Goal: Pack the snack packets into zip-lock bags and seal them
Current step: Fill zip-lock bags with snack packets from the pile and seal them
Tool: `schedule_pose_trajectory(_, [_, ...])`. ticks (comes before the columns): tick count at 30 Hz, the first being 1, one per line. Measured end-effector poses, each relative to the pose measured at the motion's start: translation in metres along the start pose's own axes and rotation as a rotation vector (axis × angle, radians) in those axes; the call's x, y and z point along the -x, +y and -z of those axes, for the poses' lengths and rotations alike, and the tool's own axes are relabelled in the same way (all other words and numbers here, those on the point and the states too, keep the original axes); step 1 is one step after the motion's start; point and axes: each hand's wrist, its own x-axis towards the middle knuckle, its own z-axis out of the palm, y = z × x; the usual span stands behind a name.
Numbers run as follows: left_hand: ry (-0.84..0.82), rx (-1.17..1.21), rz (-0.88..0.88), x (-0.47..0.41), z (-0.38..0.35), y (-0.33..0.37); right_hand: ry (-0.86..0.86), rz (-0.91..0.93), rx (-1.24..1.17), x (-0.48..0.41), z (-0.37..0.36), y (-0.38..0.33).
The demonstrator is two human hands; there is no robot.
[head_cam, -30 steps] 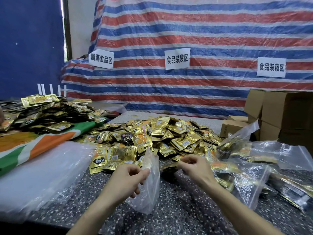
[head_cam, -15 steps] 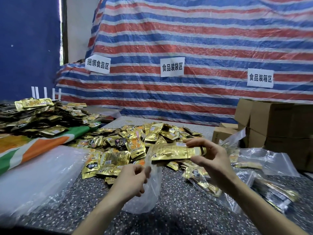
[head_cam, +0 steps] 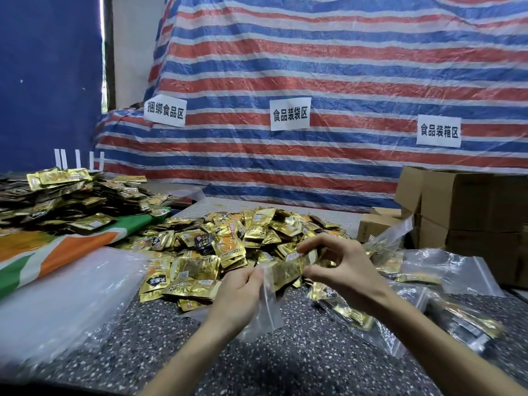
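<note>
One clear zip-lock bag [head_cam: 270, 307] hangs from the left grip [head_cam: 237, 292], which pinches its mouth; the right grip [head_cam: 343, 270] pinches one gold snack packet [head_cam: 291, 267], its end at that mouth, though blur hides how deep. Loose packets [head_cam: 228, 238] heap at 12 o'clock, too many to count. Filled bags [head_cam: 445, 270] at 3 o'clock blur together, uncountable.

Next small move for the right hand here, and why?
Probably push the gold snack packet down into the zip-lock bag: the right hand pinches it with its lower end at the bag's mouth, which the left hand holds up.
</note>
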Motion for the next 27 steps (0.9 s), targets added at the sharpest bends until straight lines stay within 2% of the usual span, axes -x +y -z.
schedule_pose_trajectory(4, [0.053,0.070,0.005,-0.005,0.001,-0.002,0.047,-0.100,-0.163,-0.006,-0.001,-0.002])
schedule_pose_trajectory(8, [0.044,0.007,-0.015,-0.009,0.006,-0.011,-0.111,-0.157,-0.260,-0.009,0.005,-0.005])
schedule_pose_trajectory(11, [-0.096,0.108,0.015,-0.010,0.003,-0.016,-0.135,-0.199,-0.307,-0.012,0.001,-0.008])
schedule_pose_trajectory(14, [-0.260,0.242,-0.050,-0.011,0.004,-0.018,0.000,-0.168,-0.269,-0.014,-0.007,-0.012])
schedule_pose_trajectory(17, [-0.395,0.232,-0.099,-0.012,0.013,-0.022,0.156,-0.102,-0.186,-0.013,-0.010,-0.017])
schedule_pose_trajectory(20, [-0.557,0.243,-0.105,-0.011,0.027,-0.026,0.204,-0.039,-0.036,-0.014,-0.008,-0.022])
schedule_pose_trajectory(22, [-0.530,0.210,-0.152,-0.011,0.031,-0.027,0.199,-0.018,0.026,-0.015,-0.007,-0.023])
schedule_pose_trajectory(24, [-0.402,0.159,-0.194,-0.014,0.029,-0.021,0.154,-0.021,0.039,-0.016,-0.007,-0.024])
schedule_pose_trajectory(27, [-0.323,0.207,-0.249,-0.018,0.027,-0.010,0.090,-0.040,0.059,-0.019,-0.011,-0.027])
